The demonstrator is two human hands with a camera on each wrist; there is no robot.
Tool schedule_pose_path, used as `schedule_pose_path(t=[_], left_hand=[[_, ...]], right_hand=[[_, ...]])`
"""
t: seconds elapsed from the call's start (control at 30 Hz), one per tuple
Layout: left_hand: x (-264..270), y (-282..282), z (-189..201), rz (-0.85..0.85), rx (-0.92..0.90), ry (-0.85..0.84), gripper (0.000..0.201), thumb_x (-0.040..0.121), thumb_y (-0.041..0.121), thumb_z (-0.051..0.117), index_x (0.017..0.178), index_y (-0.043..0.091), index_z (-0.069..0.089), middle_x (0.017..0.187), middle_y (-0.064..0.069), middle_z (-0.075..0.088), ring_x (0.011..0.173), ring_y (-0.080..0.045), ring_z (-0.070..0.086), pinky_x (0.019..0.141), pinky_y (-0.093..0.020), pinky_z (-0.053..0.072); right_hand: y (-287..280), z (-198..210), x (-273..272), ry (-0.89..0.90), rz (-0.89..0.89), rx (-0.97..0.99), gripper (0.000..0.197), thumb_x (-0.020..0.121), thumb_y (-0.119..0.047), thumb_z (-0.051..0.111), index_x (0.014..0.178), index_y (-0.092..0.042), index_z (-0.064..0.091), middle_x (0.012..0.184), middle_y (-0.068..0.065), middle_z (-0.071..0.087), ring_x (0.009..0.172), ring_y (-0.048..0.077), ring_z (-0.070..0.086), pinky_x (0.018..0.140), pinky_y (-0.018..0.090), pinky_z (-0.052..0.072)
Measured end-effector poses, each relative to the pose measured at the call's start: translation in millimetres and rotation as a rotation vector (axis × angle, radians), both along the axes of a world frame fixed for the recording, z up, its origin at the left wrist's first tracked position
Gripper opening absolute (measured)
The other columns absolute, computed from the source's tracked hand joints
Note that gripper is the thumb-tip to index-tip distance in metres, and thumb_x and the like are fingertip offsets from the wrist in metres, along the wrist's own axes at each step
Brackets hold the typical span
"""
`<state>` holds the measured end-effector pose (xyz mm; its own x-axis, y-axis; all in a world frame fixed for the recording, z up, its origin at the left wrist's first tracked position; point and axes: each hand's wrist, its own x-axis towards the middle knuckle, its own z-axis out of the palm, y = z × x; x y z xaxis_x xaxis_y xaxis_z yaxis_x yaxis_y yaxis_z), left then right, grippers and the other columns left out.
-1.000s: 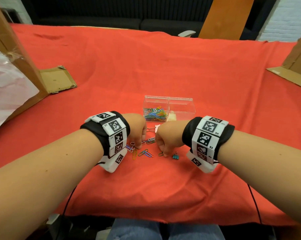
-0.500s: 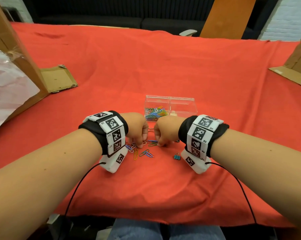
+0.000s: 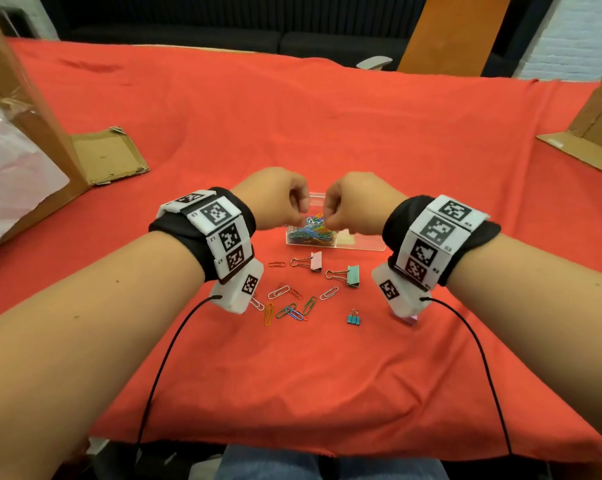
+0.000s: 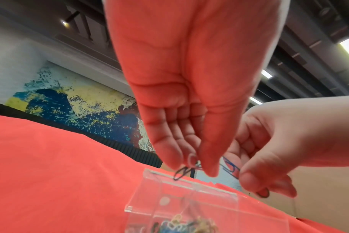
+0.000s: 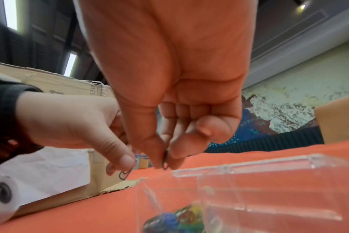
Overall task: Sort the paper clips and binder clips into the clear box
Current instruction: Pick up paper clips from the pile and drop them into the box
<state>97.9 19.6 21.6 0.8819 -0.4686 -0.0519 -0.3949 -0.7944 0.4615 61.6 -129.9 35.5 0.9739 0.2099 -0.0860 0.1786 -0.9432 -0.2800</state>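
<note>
Clear box (image 3: 358,244): sits at desk centre, long axis running 9 to 3 o'clock, its left compartment filled with coloured paper clips (image 3: 312,231). The left hand (image 3: 275,199) and right hand (image 3: 356,202), down among the loose clips one second earlier, are now raised above the box; the fingers (image 4: 169,151) of each hand are pinched together on a small paper clip (image 4: 181,172). Toward 6 o'clock of the box on the red cloth (image 3: 327,133) lie a pink binder clip (image 3: 315,261), a green binder clip (image 3: 352,275), a small blue binder clip (image 3: 353,318) and scattered loose clips (image 3: 289,306). Cardboard (image 3: 102,157) lies at 10 o'clock.
</note>
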Motion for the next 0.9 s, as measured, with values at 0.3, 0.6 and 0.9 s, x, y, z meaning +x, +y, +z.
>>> schedule_pose_path(t=[0.3,0.6,0.9], left_hand=[[15.1,-19.8,-0.4,0.164,-0.072,-0.121,0.011,0.079,0.011,0.071,0.088,0.011,0.066,0.071,0.002,0.058,0.074,-0.021,0.057,0.072,-0.031,0.048],[-1.0,-4.8,2.3,0.142,0.050,-0.073,0.013,0.077,0.016,0.072,0.088,0.010,0.071,0.069,-0.001,0.060,0.064,-0.018,0.055,0.059,-0.025,0.039],[-25.1,22.7,-13.3,-0.083,0.548,0.207,0.042,0.081,0.031,0.070,0.123,0.027,0.065,0.120,0.004,0.067,0.107,-0.017,0.061,0.090,-0.024,0.043]], right_hand=[[3.1,-4.3,21.0,-0.038,-0.048,-0.058,0.021,0.083,-0.016,0.066,0.101,-0.006,0.072,0.095,0.011,0.072,0.082,0.026,0.064,0.078,0.031,0.050],[6.0,-8.8,6.6,-0.037,0.099,-0.036,0.020,0.085,-0.020,0.062,0.102,-0.017,0.073,0.102,0.004,0.072,0.080,0.017,0.054,0.070,0.022,0.034],[22.4,-30.9,-7.4,0.233,0.247,-0.515,0.038,0.096,-0.017,0.041,0.129,-0.008,0.057,0.130,0.011,0.061,0.119,0.029,0.057,0.095,0.032,0.046]])
